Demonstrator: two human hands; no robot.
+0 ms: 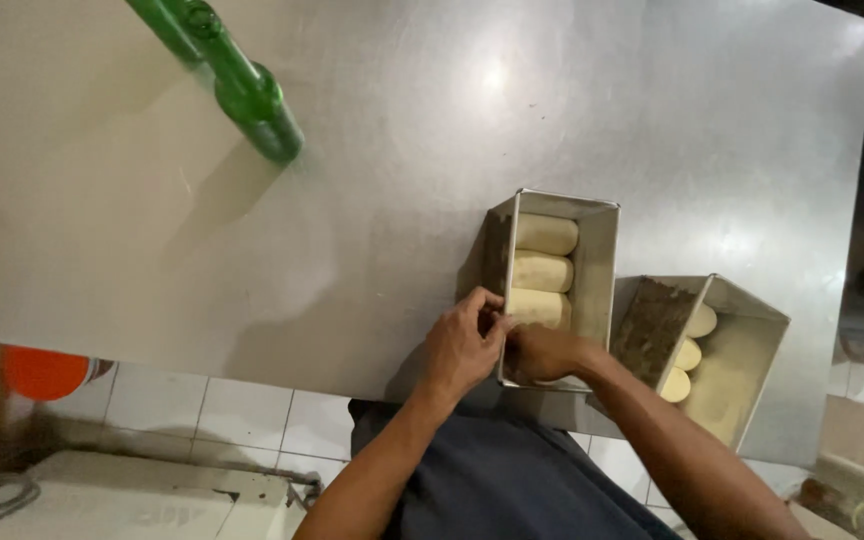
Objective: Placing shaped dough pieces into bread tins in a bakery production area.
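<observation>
A metal loaf tin (602, 250) stands on the steel table (402, 150) near its front edge, with three pale dough rolls (544, 272) lined up inside. My left hand (462, 345) pinches the tin's near left rim. My right hand (542, 352) reaches into the tin's near end, fingers curled by the closest roll; whether it grips dough is hidden. A second loaf tin (742, 350) sits tilted to the right, holding three dough rolls (689, 355) along one side.
Two green glass bottles (252, 95) lie at the table's far left. An orange round object (42, 370) shows below the table's left edge. White floor tiles and a pale slab lie beneath.
</observation>
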